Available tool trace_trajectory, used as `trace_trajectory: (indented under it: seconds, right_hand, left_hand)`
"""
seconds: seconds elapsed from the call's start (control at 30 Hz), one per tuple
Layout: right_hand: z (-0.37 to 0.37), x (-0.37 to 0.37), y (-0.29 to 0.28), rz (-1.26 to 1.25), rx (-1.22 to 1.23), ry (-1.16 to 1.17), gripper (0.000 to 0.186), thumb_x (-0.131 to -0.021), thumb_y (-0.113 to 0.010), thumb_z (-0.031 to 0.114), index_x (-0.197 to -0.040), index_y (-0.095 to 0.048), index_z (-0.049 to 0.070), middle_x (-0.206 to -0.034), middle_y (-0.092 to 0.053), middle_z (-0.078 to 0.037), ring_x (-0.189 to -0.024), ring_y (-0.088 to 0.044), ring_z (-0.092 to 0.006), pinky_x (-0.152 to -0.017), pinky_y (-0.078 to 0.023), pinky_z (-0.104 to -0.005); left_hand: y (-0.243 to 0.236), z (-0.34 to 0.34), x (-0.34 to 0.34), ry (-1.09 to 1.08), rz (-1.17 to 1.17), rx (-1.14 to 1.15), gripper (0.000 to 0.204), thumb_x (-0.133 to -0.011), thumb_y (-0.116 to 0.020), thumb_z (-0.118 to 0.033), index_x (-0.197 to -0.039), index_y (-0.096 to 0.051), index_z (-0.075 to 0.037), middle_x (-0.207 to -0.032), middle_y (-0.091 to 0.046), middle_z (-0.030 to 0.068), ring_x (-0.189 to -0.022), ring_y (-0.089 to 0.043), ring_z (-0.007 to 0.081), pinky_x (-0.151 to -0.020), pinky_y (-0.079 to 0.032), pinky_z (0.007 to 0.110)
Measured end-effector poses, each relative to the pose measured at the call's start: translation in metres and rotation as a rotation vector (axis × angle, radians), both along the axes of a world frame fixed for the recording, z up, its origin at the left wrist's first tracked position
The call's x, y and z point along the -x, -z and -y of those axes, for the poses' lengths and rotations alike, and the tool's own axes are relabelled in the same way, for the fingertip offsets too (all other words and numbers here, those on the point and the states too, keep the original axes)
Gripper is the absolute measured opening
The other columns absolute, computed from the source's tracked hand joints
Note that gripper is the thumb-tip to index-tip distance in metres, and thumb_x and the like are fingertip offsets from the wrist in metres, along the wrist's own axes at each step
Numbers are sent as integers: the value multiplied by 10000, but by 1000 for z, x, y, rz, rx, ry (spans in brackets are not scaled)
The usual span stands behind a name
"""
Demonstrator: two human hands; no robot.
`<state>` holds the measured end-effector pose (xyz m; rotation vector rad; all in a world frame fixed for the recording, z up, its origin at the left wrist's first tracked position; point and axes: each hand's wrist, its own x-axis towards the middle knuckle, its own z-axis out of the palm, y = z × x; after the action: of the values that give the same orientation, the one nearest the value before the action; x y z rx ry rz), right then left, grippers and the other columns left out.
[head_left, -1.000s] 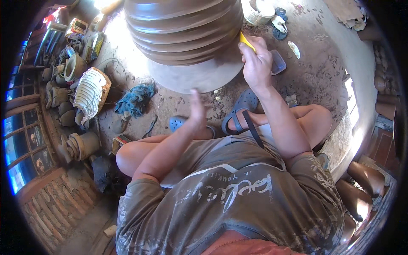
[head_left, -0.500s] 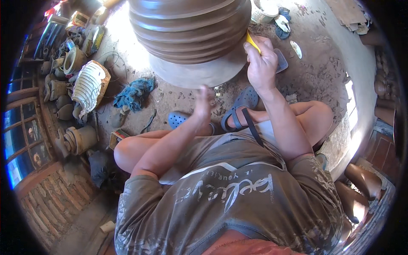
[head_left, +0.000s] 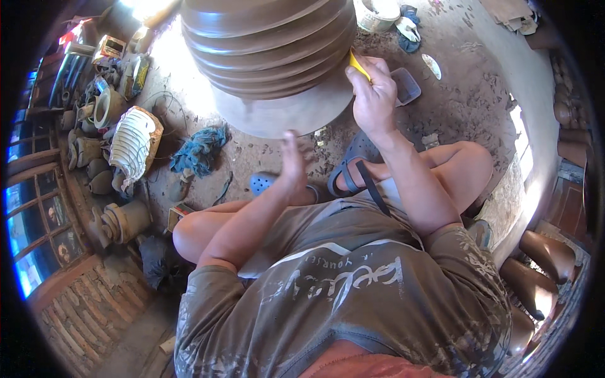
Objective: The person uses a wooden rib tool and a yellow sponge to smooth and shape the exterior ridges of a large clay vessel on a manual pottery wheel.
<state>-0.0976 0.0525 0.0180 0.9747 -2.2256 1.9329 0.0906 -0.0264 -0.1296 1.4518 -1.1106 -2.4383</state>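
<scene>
A large brown clay pot (head_left: 271, 47) with deep ridges round its wall stands on a pale round wheel disc (head_left: 283, 120) in front of me. At the pot's lower right side, my right hand (head_left: 376, 97) is closed on a yellow scraper (head_left: 358, 65), whose tip meets the clay wall or lies very close to it. My left hand (head_left: 293, 160) is held at the near rim of the disc, fingers stretched upward and somewhat blurred, with nothing visible in it. Whether it touches the disc I cannot tell.
Blue clogs (head_left: 354, 165) are on my feet below the disc. A blue rag (head_left: 200, 150) and a ribbed white piece (head_left: 133, 142) lie to the left, beside several clay vessels. Right of the pot are a clear plastic tub (head_left: 406, 86) and a white bucket (head_left: 376, 16).
The view has shifted a little, so the pot and disc appear farther left and lower. My right hand keeps the scraper at the pot's side; my left hand stays by the disc's rim.
</scene>
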Motion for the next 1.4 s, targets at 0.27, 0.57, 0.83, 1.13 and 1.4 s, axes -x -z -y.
trace_trajectory:
  seconds: [0.27,0.57,0.83,1.13,1.4]
  right_hand:
    - [6,2,-9,51,-10,3,331,-936,-669,68,-1252,-707,-26,-1055,-668,-142,-935,-651,-214,-859,-513,-308]
    - [4,-12,-13,65,7,-32,322,-938,-660,49,-1249,-709,-21,-1043,-661,-133,-926,-648,-208,-837,-513,-307]
    - [0,-17,-16,29,-68,-33,320,-946,-669,58,-1247,-699,-44,-1085,-659,-145,-992,-647,-219,-879,-508,-315]
    - [1,-15,-17,311,36,24,221,-991,-624,70,-1160,-664,-67,-1081,-611,-80,-830,-598,-127,-647,-494,-248]
    - [4,9,-17,377,72,-46,287,-998,-577,70,-1259,-633,-36,-1036,-599,-63,-846,-560,-137,-658,-437,-267]
  left_hand:
    - [-29,125,5,-438,-67,230,896,-1022,-253,-745,-1645,-192,-103,-1659,-298,170,-1477,-381,360,-1191,-288,587]
    - [-29,-18,2,197,1,-208,878,-1026,-325,-722,-1611,-263,-71,-1617,-355,165,-1448,-406,360,-1118,-379,550]
    - [-17,113,10,-383,-44,292,875,-1056,-230,-687,-1592,-263,3,-1537,-466,226,-1419,-461,334,-1165,-375,471]
    - [-7,11,9,-201,1,147,996,-986,-394,-742,-1612,-175,0,-1617,-335,252,-1475,-364,392,-1185,-333,530]
    - [-29,52,12,-505,89,235,839,-1048,-355,-621,-1546,-283,51,-1481,-484,321,-1387,-489,423,-1175,-371,478]
